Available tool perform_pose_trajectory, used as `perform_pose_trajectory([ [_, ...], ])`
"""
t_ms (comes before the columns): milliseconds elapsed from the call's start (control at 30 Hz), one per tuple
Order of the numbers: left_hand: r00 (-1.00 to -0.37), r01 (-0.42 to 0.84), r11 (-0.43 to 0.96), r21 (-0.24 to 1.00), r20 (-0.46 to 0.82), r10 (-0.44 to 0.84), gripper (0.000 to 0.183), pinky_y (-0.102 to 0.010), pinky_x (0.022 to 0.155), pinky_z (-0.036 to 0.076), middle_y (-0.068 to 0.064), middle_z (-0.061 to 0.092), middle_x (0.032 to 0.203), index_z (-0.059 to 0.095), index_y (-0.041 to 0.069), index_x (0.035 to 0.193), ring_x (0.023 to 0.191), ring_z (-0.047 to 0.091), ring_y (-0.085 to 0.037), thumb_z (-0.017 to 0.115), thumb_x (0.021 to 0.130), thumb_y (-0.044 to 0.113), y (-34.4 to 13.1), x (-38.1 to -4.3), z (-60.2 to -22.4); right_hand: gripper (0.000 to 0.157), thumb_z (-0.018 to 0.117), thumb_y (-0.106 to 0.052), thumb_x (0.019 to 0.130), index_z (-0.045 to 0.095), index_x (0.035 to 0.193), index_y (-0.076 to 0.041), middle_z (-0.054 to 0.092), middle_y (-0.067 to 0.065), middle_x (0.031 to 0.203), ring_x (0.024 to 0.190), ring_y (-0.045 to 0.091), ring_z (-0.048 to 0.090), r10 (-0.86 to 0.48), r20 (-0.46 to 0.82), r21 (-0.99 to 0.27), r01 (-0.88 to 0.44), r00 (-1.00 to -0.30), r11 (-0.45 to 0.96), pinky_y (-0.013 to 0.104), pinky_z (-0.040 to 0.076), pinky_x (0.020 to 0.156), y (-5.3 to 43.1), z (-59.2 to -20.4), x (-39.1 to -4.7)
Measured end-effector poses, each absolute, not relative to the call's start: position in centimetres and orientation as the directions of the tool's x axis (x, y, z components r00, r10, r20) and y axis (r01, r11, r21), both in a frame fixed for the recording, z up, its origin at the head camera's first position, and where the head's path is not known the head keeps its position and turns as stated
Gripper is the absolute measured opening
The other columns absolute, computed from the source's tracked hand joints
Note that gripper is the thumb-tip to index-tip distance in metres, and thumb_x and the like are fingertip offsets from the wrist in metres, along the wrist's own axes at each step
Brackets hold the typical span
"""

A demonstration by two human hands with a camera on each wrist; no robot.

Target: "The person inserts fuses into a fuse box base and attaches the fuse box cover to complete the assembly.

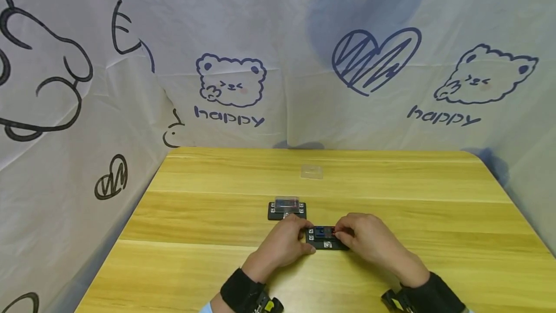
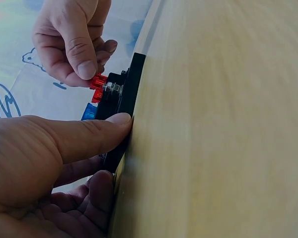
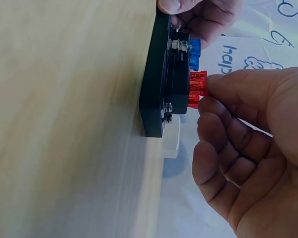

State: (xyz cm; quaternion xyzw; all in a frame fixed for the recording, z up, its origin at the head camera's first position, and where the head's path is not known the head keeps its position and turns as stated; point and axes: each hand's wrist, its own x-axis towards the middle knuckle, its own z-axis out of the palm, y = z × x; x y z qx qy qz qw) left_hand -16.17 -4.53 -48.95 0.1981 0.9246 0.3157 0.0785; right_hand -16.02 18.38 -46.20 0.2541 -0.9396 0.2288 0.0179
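A black fuse block [image 1: 317, 245] with metal screw terminals lies on the table in front of me. My left hand [image 1: 284, 241] holds its left end between thumb and fingers, the thumb along the near edge in the left wrist view. At the block's right side, my right hand [image 1: 371, 236] pinches a red blade fuse [image 3: 196, 78] between thumb and index finger. The red fuse stands in the block's top; how deep it sits I cannot tell. Blue blade fuses [image 3: 194, 60] are seated beside the red ones, toward my left hand.
Just behind my left hand stands a second fuse block [image 1: 271, 215] under a clear cover [image 1: 286, 204]. Farther back lies a loose transparent cover [image 1: 312, 172]. The wooden table [image 1: 195, 216] meets a printed white cloth [image 1: 295, 105] at its back and sides.
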Motion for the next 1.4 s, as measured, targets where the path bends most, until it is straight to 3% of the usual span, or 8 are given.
perform_pose_trajectory([
  [400,-0.91,0.315,0.72,0.618,-0.02,0.414,0.051,-0.024,0.061,0.04,0.002,0.05,0.086,0.066,0.013,0.117,0.072,0.047,-0.011,0.083,0.073,0.03,-4.54,-16.15,-49.02,0.008,0.073,-0.026,0.085,0.072,0.088,-0.019,0.066,-0.012,0.084,0.074,0.003,0.058,-0.486,0.168,-0.424,-0.507,-0.858,0.75,0.031,0.051,0.066,18.46,-46.46,-16.01],
  [1400,-0.906,0.323,0.727,0.606,-0.023,0.422,0.05,-0.024,0.061,0.04,0.002,0.051,0.085,0.066,0.013,0.118,0.072,0.047,-0.01,0.082,0.074,0.031,-4.61,-16.25,-49.05,0.004,0.072,-0.023,0.085,0.072,0.088,-0.02,0.064,-0.014,0.082,0.074,0.003,0.056,-0.5,0.186,-0.363,-0.532,-0.846,0.765,0.032,0.05,0.067,18.22,-46.68,-15.96],
])
